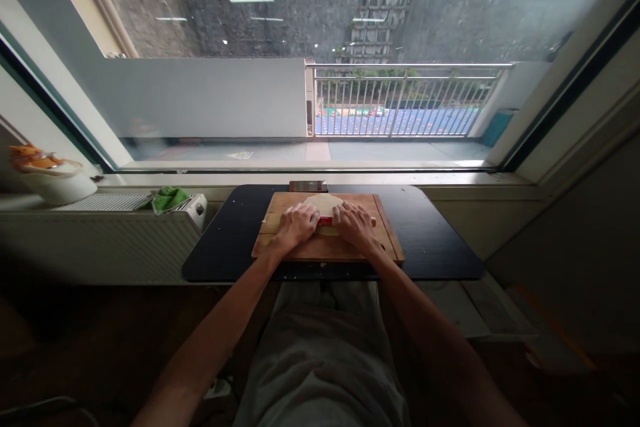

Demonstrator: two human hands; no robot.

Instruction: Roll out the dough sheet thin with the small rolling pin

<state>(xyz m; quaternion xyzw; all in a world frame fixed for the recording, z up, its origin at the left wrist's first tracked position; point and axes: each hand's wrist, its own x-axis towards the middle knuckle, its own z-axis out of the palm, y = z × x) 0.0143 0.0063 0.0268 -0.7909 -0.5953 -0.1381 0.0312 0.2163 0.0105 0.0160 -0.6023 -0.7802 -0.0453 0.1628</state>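
A flat piece of pale dough [324, 203] lies on a wooden cutting board [320, 252]. Across the dough runs a rolling pin [325, 221] with a red band at its middle; its right end pokes out beyond my right hand. My left hand [299, 223] presses on the pin's left part, fingers curled over it and pointing inward. On the other side of the red band, my right hand [356, 221] rests on the pin in the same way. Both hands hide most of the pin.
The board lies on a black table [430, 240] dotted with crumbs. A phone-like dark slab [309, 186] sits at the table's back edge, by the window. To the left, a radiator [125, 233] carries a green cloth [169, 199] and a white pot [56, 183].
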